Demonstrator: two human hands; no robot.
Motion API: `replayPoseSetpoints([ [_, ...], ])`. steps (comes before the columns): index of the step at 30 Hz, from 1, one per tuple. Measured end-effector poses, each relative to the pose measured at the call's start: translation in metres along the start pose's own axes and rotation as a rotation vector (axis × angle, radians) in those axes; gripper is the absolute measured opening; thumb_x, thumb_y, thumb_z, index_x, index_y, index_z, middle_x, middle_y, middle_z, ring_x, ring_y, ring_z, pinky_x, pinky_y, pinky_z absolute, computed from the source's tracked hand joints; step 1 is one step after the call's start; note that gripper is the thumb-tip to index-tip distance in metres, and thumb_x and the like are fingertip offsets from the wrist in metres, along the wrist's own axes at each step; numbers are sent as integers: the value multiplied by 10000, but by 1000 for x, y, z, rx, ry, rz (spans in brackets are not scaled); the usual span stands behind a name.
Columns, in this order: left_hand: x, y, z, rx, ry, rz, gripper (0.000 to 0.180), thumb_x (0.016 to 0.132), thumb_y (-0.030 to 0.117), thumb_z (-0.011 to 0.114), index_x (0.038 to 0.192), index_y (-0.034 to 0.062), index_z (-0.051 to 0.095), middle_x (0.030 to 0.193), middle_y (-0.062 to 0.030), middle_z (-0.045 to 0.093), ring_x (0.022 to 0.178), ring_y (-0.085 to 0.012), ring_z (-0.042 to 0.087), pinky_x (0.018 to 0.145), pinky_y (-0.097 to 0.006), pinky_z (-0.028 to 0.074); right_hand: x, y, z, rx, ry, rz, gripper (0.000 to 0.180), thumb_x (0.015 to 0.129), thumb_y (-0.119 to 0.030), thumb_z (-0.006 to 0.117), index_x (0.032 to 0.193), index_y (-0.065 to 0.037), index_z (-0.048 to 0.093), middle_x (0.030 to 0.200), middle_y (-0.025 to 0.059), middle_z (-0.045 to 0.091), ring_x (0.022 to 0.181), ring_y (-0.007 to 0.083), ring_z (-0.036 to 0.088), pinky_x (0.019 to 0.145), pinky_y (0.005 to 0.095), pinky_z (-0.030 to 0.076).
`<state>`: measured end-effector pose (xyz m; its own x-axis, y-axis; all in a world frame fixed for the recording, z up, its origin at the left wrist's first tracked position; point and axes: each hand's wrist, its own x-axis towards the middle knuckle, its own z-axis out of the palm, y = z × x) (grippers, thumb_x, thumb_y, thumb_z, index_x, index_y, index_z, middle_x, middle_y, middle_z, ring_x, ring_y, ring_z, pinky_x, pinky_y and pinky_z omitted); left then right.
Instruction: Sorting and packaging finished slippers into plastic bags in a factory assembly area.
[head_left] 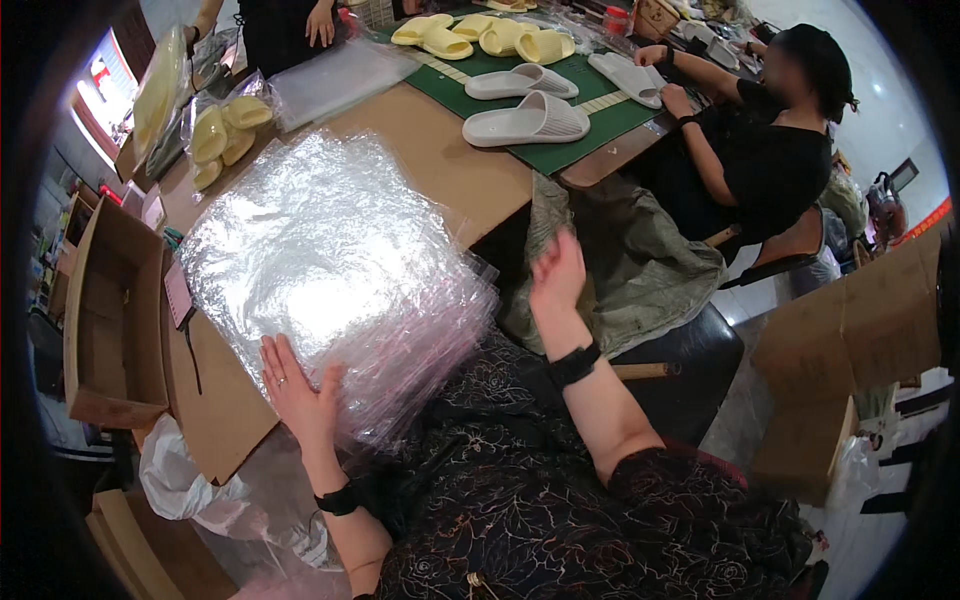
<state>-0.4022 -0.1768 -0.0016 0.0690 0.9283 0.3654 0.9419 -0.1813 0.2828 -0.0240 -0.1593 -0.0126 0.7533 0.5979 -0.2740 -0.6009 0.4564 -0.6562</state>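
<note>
Cut-off patterned shirt [600, 535], left hand [301, 390] spread on plastic bags [320, 250], right hand [558, 275] half-curled, blurred

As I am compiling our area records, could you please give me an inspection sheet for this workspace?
Surface: brown tabletop, with a green mat at the far side.
Job's things: a broad, uneven pile of clear plastic bags.
Clutter: gray slides and yellow slides on the mat; bagged yellow slides at far left.
Hands: left hand lies on the pile's near-left edge; right hand is raised right of it, nothing seen in it.
Cables: thin black cord at left; its purpose cannot be told.
Surroundings: open cardboard box at left; co-worker at right, touching a pale slide.
</note>
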Motion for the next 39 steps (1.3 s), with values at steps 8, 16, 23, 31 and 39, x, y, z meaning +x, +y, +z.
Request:
replayPoseSetpoints([
  [8, -2, -5, 2, 13, 47, -2, 911, 835, 537, 671, 1508, 33, 319, 1589, -165, 274, 1473, -332, 234, 1193, -471, 174, 38, 44, -259, -614, 223, 639, 475, 1028, -288, 469, 1456, -201, 282, 1218, 242, 395, 793, 342, 521, 609, 442, 474],
  [16, 0, -3, 4, 3, 49, 24, 902, 833, 511, 682, 1513, 44, 316, 1591, -160, 272, 1472, -333, 235, 1188, -478, 183, 51, 55, -265, -1166, 130, 768, 424, 962, -315, 588, 1236, 6, 551, 1096, 180, 624, 1033, 323, 574, 821, 435, 492],
  [23, 0, -3, 4, 6, 70, 33, 899, 836, 511, 675, 1513, 42, 315, 1589, -168, 272, 1472, -333, 237, 1188, -479, 181, 69, 60, -241, -1985, -240, 244, 316, 884, -301, 615, 997, -9, 656, 1023, 200, 640, 1051, 391, 565, 907, 456, 474],
  [31, -3, -3, 2, 34, 65, 12, 834, 862, 442, 659, 1511, 44, 319, 1590, -150, 279, 1473, -318, 239, 1192, -458, 181, 71, 39, -311, -1812, -894, 185, 318, 845, -178, 673, 1115, -41, 577, 956, 103, 613, 939, 234, 622, 882, 325, 501],
  [39, -1, -6, 4, 26, 56, 10, 871, 857, 511, 651, 1518, 55, 313, 1595, -138, 275, 1476, -308, 237, 1194, -457, 175, 83, 87, -301, -242, 443, 815, 220, 877, -206, 640, 1037, -77, 559, 821, 87, 570, 714, 239, 547, 668, 362, 480],
])
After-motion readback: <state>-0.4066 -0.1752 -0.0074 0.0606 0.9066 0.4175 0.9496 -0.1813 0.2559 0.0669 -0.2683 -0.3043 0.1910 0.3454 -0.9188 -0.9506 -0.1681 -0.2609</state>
